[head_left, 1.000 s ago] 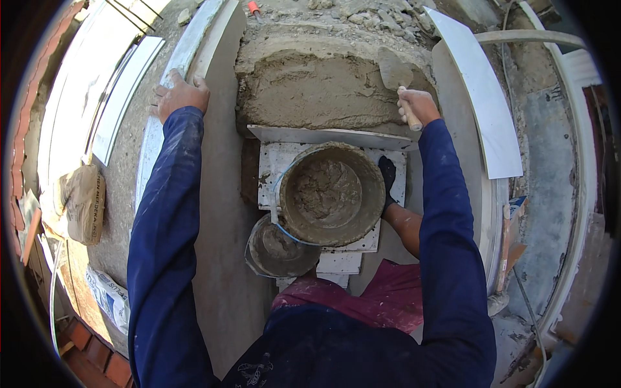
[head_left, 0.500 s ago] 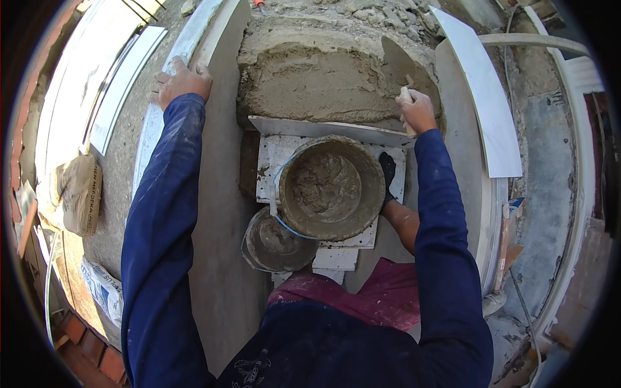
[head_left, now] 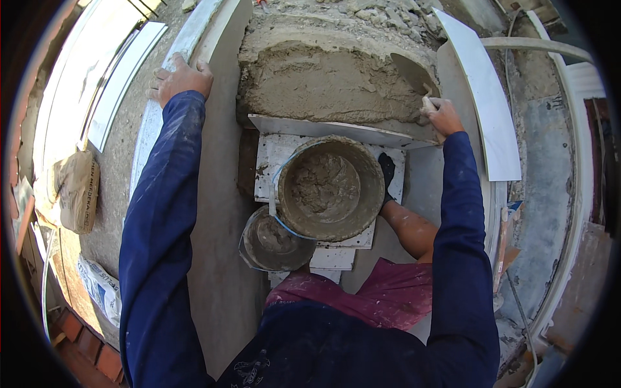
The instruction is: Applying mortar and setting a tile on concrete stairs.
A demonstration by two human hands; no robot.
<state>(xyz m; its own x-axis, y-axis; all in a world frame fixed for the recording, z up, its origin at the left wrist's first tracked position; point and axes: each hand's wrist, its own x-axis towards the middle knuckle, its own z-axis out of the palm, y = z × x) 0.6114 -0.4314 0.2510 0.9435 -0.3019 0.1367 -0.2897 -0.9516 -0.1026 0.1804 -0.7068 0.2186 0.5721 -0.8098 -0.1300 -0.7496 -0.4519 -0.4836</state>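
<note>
My right hand (head_left: 444, 117) is closed round the handle of a trowel (head_left: 411, 71). The trowel's blade lies against the right end of a bed of wet mortar (head_left: 317, 84), which covers the step ahead of me. My left hand (head_left: 184, 82) rests with fingers apart on top of the low left wall (head_left: 220, 136) and holds nothing. An upright tile (head_left: 336, 131) borders the near side of the mortar. Just this side of it stands a large bucket (head_left: 372, 197) part filled with mortar. A smaller bucket (head_left: 251, 249) sits against its lower left.
A pale tile strip (head_left: 485, 103) leans along the right wall. Rubble (head_left: 394, 16) lies beyond the mortar. On the left are a brown paper sack (head_left: 79, 194) and a white bag (head_left: 100, 289). My foot (head_left: 387, 169) stands right of the large bucket.
My right hand has moved right and slightly nearer with the trowel, whose blade has shifted toward the right end of the mortar. My left hand stays on the wall.
</note>
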